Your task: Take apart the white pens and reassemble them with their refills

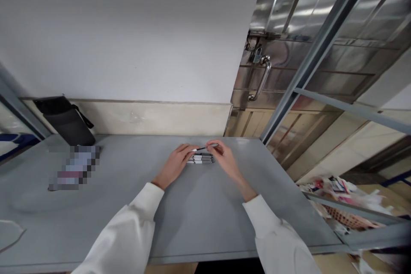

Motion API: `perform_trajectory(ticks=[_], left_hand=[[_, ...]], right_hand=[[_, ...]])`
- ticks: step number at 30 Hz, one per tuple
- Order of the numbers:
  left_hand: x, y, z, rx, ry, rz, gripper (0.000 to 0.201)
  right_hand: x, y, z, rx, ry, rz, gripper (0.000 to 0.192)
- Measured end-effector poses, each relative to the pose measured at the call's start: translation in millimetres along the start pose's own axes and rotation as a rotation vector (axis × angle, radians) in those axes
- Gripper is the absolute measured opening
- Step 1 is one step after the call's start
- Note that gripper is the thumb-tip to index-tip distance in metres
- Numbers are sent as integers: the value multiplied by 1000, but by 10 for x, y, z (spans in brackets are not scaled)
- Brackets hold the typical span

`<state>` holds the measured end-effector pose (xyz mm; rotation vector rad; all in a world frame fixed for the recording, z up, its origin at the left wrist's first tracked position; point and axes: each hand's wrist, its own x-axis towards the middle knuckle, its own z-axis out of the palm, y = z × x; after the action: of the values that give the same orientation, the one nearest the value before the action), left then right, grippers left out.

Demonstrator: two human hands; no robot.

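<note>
Just above the tabletop, both my hands hold one pen point(201, 148) between them, lying nearly level. My left hand point(175, 163) is closed on its white end. The fingers of my right hand point(223, 157) pinch the other end, where a grey tip sticks out. A thin dark stretch of the pen shows between the hands; whether its parts are joined there is too small to tell. Below it, several white and grey pens point(202, 159) lie side by side on the grey table point(205, 209), their left ends partly behind my left hand.
A black pouch-like container point(66, 120) with a strap stands at the back left, with a blurred-out phone-like object point(75, 167) before it. A metal frame post point(289, 98) rises at the right back corner. Beyond the right edge is a pink basket point(349, 217) among plastic bags.
</note>
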<state>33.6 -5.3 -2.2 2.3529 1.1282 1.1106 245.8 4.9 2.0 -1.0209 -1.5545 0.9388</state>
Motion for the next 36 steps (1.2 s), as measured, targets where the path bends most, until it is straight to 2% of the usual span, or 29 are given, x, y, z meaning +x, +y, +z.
perform_trajectory(ticks=[8,15,18,22,26,28,32,36], left_hand=[[-1,-58,-6,19,9,-5,25],[4,-40,-13,43,21,-13,25],[8,-58,4,57,18,-6,24],[18,-45,4,44,2,18,24],[27,17,-35,-25,-22,4,28],[25,15,-45,-50,16,-61,27],[17,-96,-37,-58,134,-193,25],[25,-182,-38,20,173,-212,23]], right_hand=[[42,7,-94,-41,97,15,35],[53,79,-121,-99,146,3,29],[28,128,-23,-132,89,11,31],[8,171,94,-118,-68,9,40],[36,170,56,10,-131,29,45],[57,156,-10,38,-100,30,45],[85,142,-162,-32,46,19,45],[91,151,-250,-95,155,-10,44]])
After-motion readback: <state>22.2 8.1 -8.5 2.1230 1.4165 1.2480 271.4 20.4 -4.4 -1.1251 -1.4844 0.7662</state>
